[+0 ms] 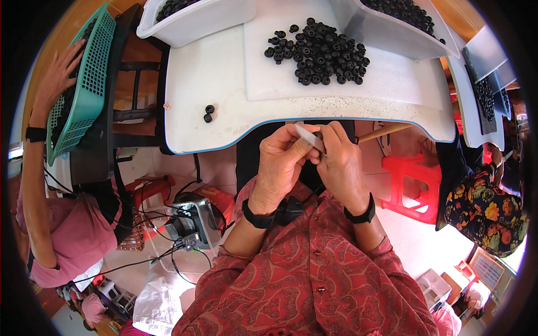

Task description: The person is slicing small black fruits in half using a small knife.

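Observation:
Both hands meet in front of my chest, just off the table's front edge. My right hand is closed on a short, flat grey blade, which slants up to the left across the fingers. My left hand is pinched closed against a small black part, mostly hidden between blade and fingers. Beyond the hands, a heap of small black knobbed parts lies on a white sheet on the table. Two stray black parts sit to the left.
A white bin and a translucent bin, both with black parts, stand at the back. At left, a co-worker's hand touches a green basket. A red stool and another person are at right; cables hang lower left.

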Motion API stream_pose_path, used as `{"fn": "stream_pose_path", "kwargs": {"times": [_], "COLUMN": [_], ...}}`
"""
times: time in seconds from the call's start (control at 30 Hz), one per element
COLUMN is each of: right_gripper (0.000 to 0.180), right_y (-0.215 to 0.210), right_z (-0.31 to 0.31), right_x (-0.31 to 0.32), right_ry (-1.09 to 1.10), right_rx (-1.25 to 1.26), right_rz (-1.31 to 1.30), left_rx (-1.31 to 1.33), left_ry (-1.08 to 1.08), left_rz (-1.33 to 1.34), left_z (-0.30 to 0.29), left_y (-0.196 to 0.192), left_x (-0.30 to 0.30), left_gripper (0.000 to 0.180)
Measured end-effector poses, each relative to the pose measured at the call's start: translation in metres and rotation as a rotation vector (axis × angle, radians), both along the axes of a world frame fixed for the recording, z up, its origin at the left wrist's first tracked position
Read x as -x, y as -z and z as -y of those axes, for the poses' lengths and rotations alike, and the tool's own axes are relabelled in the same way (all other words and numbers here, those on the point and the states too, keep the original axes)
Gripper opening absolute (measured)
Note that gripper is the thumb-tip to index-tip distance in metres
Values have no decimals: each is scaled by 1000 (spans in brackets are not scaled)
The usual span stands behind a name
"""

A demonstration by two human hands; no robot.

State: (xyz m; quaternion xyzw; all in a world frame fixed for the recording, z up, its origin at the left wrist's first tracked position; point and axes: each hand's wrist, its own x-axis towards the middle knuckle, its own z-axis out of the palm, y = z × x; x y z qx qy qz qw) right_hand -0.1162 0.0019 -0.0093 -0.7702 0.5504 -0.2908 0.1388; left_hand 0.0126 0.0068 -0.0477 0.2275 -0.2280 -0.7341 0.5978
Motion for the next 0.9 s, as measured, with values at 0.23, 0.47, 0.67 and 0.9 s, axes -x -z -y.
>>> {"fn": "stream_pose_path", "kwargs": {"times": [0.23,0.47,0.67,0.9], "right_gripper": [15,17,22,8], "right_y": [-1,-18,-4,1], "right_z": [3,-3,-4,1], "right_x": [10,8,4,-7], "right_ry": [52,62,-13,61], "right_rx": [-520,-570,-376,-114], "right_rz": [719,989,1011,817], "left_rx": [-135,-140,-137,-176], "left_ry": [64,21,-13,-114], "left_rz": [-168,-155,-81,-19], "left_z": [4,3,2,5], "left_y": [-4,-3,-4,-5], "left_x": [-2,-1,3,8], "left_gripper": [19,19,19,19]}}
